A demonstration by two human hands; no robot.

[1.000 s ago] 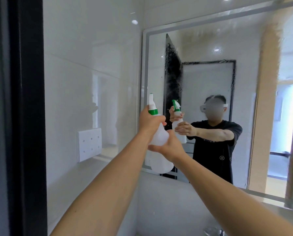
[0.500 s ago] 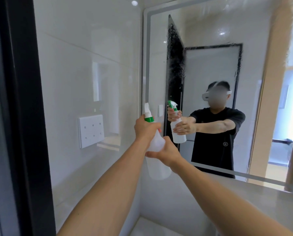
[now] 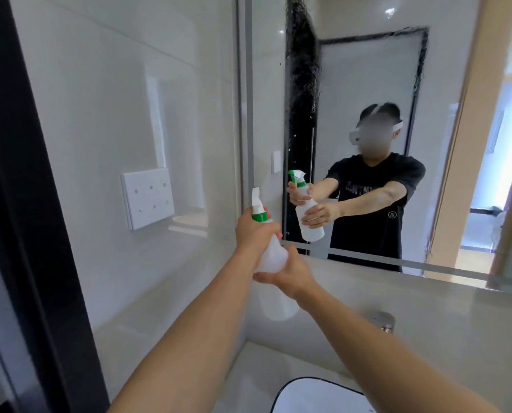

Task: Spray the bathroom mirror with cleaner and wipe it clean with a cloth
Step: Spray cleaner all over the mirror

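Observation:
A white spray bottle with a green collar and white nozzle is held up in front of the bathroom mirror, nozzle pointing at the glass. My left hand grips its neck at the trigger. My right hand cups the bottle's body from below and the right. Fine droplets speckle the mirror's upper left, over the dark reflected strip. The mirror shows a person holding the same bottle. No cloth is in view.
A white socket panel sits on the glossy tiled wall at left. A dark door frame runs down the left edge. Below are a chrome tap and the rim of a white basin.
The view has tilted downward, so the basin and tap have come into sight. The bottle and both hands sit lower against the mirror, near its bottom left corner. Both grips are unchanged.

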